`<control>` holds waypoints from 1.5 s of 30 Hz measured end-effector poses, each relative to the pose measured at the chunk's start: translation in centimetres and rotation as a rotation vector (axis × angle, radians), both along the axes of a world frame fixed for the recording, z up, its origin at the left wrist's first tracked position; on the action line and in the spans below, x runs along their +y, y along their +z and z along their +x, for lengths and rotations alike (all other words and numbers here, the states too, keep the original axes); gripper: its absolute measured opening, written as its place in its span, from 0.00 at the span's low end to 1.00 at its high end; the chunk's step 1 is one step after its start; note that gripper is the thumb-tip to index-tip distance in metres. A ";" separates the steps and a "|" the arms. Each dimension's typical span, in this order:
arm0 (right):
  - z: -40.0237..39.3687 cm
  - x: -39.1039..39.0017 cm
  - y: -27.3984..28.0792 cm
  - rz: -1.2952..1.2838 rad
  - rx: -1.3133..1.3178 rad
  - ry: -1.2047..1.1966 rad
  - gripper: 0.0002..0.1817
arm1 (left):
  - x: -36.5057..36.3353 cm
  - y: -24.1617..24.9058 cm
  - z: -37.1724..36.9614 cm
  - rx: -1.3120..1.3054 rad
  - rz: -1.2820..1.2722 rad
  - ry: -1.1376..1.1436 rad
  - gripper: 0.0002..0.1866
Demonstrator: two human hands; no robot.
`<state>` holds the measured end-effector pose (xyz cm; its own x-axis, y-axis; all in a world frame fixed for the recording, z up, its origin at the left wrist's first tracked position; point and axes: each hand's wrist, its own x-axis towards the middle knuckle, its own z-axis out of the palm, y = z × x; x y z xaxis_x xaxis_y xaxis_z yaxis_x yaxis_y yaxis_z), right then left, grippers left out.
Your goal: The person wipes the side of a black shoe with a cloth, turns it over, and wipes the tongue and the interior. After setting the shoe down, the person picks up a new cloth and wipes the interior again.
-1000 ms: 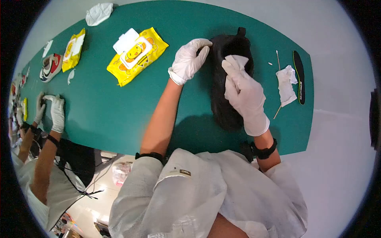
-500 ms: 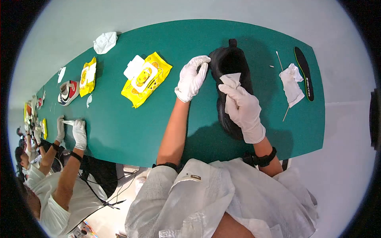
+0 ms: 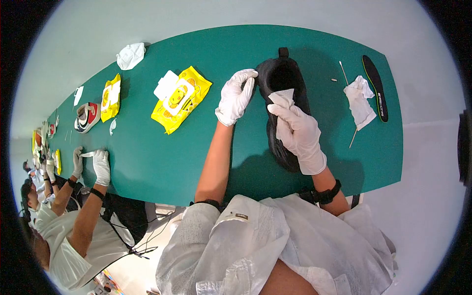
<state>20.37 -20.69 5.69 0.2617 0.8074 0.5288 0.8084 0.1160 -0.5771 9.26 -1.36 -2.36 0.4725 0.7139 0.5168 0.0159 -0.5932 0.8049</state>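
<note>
A black shoe [image 3: 276, 129] lies on the green table in front of me, its opening and heel loop towards the far side. My left hand [image 3: 235, 98], in a white glove, has its fingers curled against the left edge of the shoe's collar, the fingertips partly hidden there. A folded white wipe [image 3: 282, 98] is pinched in my gloved right hand [image 3: 301, 135]. That hand rests over the tongue and lace area, covering part of the shoe, with the wipe's upper end sticking out near the opening.
Right of the shoe lie a black insole [image 3: 376, 88], a crumpled wipe [image 3: 361, 103] and a cotton swab [image 3: 343, 72]. An opened yellow wipes pack [image 3: 183, 101] sits to the left. Further left, a co-worker's gloved hands [image 3: 101, 167] are near a red, white and navy shoe [image 3: 87, 117].
The view has shifted slightly. Both my hands keep nearly the same places on the shoe, the wipe still in the right one.
</note>
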 end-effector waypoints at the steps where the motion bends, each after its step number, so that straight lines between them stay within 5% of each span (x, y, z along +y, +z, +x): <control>1: 0.0 -0.1 0.0 -0.021 -0.008 0.000 0.15 | -0.1 0.1 0.0 0.000 -0.001 -0.001 0.09; 45: 0.0 -0.2 -0.1 -0.052 0.108 0.075 0.18 | -0.2 0.3 -0.1 -0.010 -0.027 0.000 0.09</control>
<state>20.35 -20.92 5.64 0.2527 0.8527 0.4573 0.7312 0.1412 -0.6673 9.17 -1.61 -2.11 0.4674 0.7279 0.5018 0.0081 -0.5711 0.8209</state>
